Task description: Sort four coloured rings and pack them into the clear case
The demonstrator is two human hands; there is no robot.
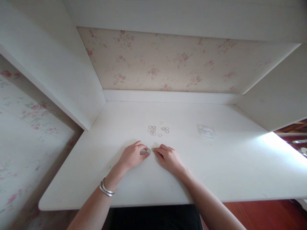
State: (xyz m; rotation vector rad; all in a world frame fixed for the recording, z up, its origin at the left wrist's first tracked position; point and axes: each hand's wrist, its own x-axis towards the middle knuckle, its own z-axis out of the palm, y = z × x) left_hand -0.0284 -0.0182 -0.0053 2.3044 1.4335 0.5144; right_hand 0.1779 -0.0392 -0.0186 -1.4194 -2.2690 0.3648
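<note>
Close to the desk's surface, my left hand (pixel 135 155) pinches a small greenish ring (pixel 149 150) between thumb and fingers. My right hand (pixel 168 157) is just to the right, its fingertips closed on a small yellowish ring (pixel 153 149). A narrow gap separates the two rings. Beyond the hands lies a cluster of several thin rings (pixel 152 130), some overlapping. To its right is a smaller group of rings (pixel 165 129), with single rings lying apart nearby. Their material is too small to make out.
A clear plastic bag (pixel 206 131) lies flat on the white desk (pixel 230 163), right of the rings. White side panels (pixel 79 73) and a floral-papered back wall (pixel 153 64) enclose the desk. Two silver bangles (pixel 107 189) sit on my left wrist.
</note>
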